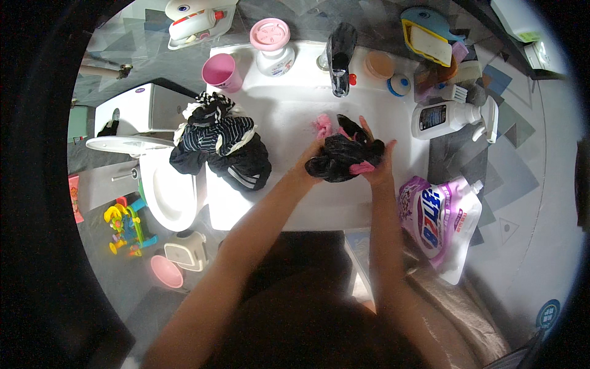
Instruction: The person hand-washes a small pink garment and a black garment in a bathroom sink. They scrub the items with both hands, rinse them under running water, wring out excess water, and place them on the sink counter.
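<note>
Over the white washbasin point(295, 198), I hold a bunched black cloth point(340, 154) with pink parts between both hands. It looks wet. My left hand point(313, 159) grips its left side, the fingers partly hidden by the fabric. My right hand point(381, 169) supports the right side, with some fingers spread around it. A pink piece of cloth point(323, 124) shows just beyond my left hand; I cannot tell whether it belongs to the same item. Behind the bundle stands the dark, shiny faucet point(340, 64). A pile of black, striped and white clothes point(220, 140) rests on the basin's left edge.
Along the back rim stand a pink cup point(222, 73) and a pink-topped white bottle point(274, 53). To the right lie a white spray bottle point(438, 121) and a purple-and-white refill pouch point(440, 226). A toilet point(168, 189) and colourful toy point(124, 226) are at left.
</note>
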Action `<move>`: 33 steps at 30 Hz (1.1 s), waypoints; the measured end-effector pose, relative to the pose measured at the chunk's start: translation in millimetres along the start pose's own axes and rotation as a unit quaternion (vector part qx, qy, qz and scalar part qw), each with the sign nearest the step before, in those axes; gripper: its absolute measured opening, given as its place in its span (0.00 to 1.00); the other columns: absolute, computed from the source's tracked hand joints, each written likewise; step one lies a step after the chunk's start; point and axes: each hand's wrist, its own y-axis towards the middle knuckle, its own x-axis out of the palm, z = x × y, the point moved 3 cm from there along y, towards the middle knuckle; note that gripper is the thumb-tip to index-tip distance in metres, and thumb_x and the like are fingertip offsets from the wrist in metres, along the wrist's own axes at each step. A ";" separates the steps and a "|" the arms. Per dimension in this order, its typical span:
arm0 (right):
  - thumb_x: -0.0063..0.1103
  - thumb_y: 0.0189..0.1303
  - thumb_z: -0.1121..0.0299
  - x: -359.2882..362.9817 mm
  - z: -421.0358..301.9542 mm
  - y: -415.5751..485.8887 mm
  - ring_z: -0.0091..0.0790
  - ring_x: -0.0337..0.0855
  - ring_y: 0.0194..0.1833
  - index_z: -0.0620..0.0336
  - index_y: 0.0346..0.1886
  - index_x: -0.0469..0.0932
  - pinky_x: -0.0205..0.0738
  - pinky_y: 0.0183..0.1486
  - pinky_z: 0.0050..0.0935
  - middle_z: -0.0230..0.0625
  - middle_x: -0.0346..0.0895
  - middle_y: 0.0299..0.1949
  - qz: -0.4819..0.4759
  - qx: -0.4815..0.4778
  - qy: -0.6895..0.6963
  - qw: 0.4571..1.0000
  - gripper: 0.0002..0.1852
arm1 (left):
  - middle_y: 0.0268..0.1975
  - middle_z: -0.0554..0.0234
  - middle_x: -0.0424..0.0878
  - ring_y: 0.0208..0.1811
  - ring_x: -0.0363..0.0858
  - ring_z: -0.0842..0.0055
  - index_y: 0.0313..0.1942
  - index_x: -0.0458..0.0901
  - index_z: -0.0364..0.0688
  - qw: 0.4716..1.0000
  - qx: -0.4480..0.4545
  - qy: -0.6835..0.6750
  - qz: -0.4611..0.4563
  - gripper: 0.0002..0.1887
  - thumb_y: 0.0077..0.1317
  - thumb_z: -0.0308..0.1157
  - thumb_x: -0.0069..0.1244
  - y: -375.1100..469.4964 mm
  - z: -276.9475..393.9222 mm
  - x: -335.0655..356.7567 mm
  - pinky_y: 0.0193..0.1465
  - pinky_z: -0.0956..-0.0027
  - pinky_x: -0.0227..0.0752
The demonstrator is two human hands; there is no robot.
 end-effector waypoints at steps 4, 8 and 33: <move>0.59 0.60 0.60 -11.9 -14.8 25.2 0.27 0.77 0.34 0.58 0.45 0.74 0.74 0.37 0.25 0.31 0.76 0.34 0.124 0.060 -0.348 0.927 0.15 | 0.42 0.53 0.83 0.43 0.83 0.65 0.44 0.79 0.37 0.989 -0.012 0.084 0.122 0.16 0.65 0.39 0.43 1.7 14.7 -31.2 0.50 0.60 0.78; 0.62 0.56 0.71 4.2 -15.9 6.9 0.19 0.69 0.27 0.60 0.32 0.70 0.64 0.29 0.20 0.24 0.70 0.27 0.215 -0.205 -0.554 0.778 0.08 | 0.45 0.54 0.81 0.48 0.80 0.65 0.44 0.78 0.39 0.995 -0.062 -0.025 0.076 0.20 0.64 0.47 0.46 -9.0 3.2 -27.0 0.56 0.56 0.72; 0.57 0.51 0.70 -25.4 25.4 28.6 0.35 0.67 0.17 0.62 0.17 0.67 0.62 0.23 0.34 0.41 0.66 0.14 0.334 -0.356 -0.703 0.517 0.12 | 0.40 0.60 0.79 0.40 0.80 0.68 0.43 0.75 0.41 0.993 0.004 -0.004 0.121 0.14 0.66 0.41 0.44 39.4 -26.0 -56.6 0.42 0.62 0.77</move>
